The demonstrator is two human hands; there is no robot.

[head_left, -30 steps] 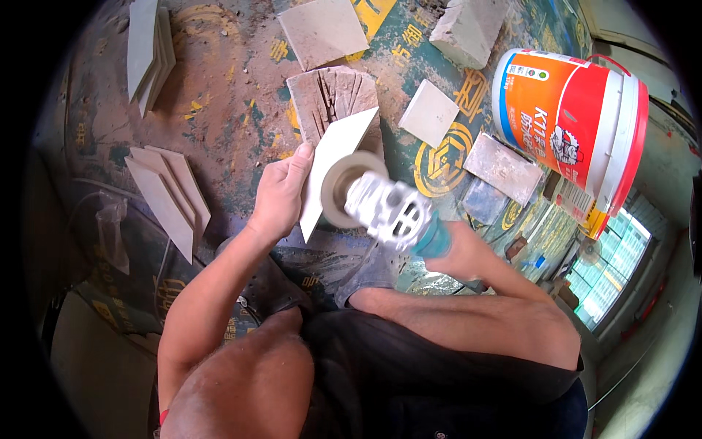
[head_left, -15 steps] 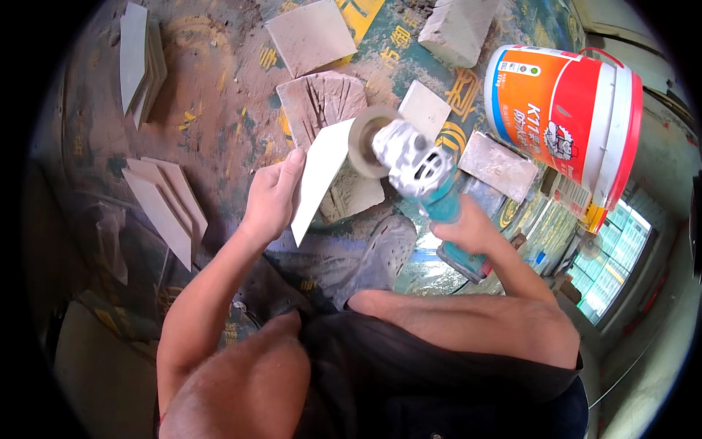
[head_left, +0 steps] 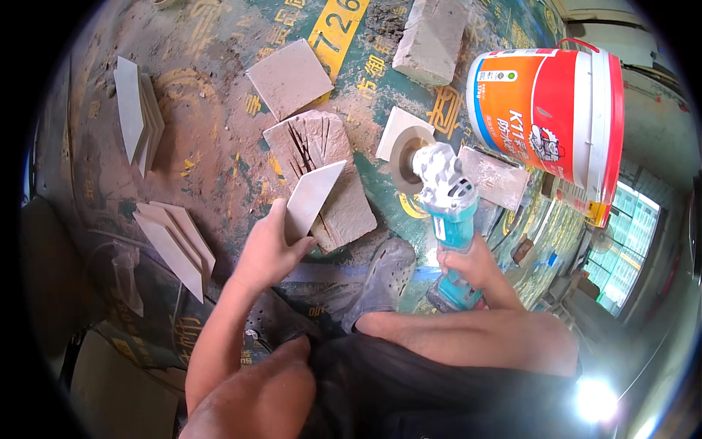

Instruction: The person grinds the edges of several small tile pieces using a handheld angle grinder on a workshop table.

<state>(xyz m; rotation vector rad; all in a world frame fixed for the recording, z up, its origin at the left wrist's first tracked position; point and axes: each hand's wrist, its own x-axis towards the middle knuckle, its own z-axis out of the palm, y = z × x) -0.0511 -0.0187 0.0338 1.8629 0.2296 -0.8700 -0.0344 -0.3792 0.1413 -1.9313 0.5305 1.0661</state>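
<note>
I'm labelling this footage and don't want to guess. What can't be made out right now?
All in the head view:
Held tile: its near end, hidden by the left hand.
Grinder: part of its grip, hidden by the right hand.
Small tile: lower right part, hidden by the disc.
Grooved block: partly covered by the held tile.
Bucket: its inside, hidden by its wall.
</note>
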